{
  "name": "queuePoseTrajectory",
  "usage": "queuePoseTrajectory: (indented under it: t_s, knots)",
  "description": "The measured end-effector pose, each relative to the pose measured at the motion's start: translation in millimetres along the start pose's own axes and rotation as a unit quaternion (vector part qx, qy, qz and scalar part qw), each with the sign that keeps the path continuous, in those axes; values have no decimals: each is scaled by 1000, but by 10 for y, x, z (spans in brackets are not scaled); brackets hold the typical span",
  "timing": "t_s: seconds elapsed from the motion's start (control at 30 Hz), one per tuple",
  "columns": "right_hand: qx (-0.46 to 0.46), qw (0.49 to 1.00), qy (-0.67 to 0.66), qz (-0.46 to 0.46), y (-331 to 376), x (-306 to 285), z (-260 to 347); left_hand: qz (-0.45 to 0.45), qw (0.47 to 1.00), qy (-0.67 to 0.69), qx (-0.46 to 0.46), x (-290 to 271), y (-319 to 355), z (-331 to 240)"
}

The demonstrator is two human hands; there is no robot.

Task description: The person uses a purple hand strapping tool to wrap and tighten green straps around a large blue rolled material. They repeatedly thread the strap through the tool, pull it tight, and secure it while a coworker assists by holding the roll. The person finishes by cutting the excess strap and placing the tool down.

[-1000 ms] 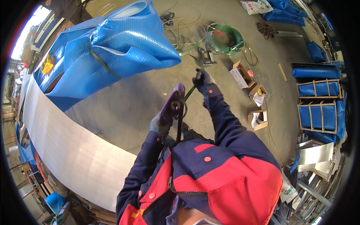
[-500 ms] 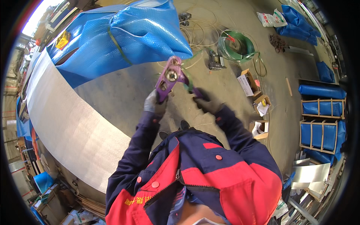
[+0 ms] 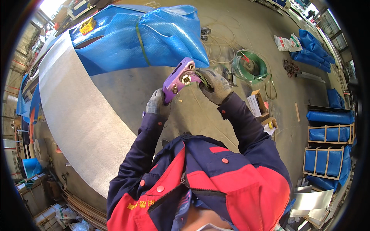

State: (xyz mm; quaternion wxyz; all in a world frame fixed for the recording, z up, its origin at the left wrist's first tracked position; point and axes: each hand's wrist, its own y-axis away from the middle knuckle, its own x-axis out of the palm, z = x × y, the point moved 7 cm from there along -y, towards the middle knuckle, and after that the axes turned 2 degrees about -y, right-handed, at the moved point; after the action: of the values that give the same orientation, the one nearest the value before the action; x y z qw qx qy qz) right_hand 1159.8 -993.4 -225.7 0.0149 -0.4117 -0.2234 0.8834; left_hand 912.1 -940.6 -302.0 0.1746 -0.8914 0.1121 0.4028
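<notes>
Out in front of my body, my gloved left hand (image 3: 157, 103) is closed round the lower end of a purple strapping tool (image 3: 178, 81). Round metal parts show on the tool's side. My gloved right hand (image 3: 216, 87) is at the tool's right end, fingers curled round green strapping (image 3: 204, 79). How the strapping sits in the tool is too small to make out. Beyond the tool lies a big bundle wrapped in blue sheeting (image 3: 169, 38), with a green strap (image 3: 141, 42) running round it.
A pale sheet (image 3: 77, 104) curves along my left. On the floor to the right are a coil of green strapping (image 3: 259, 69), a black power tool (image 3: 229, 76) and open cardboard boxes (image 3: 262, 106). Wooden-framed blue packages (image 3: 323, 159) stand at the far right.
My right hand has moved from the tool's purple lever up to the green strapping beside its right end. The tool has tilted further right while my left hand keeps its hold.
</notes>
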Motion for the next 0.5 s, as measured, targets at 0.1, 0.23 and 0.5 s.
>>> queuePoseTrajectory:
  t_s: [0.1,0.23,0.5]
  knots:
    - [35,999,-9,14,10,35,-112,19,998,-65,-7,-44,73,107]
    - [149,974,-56,162,56,144,-226,28,989,-143,33,-130,52,219]
    - [40,966,85,240,26,423,346,37,965,-260,19,91,-163,386]
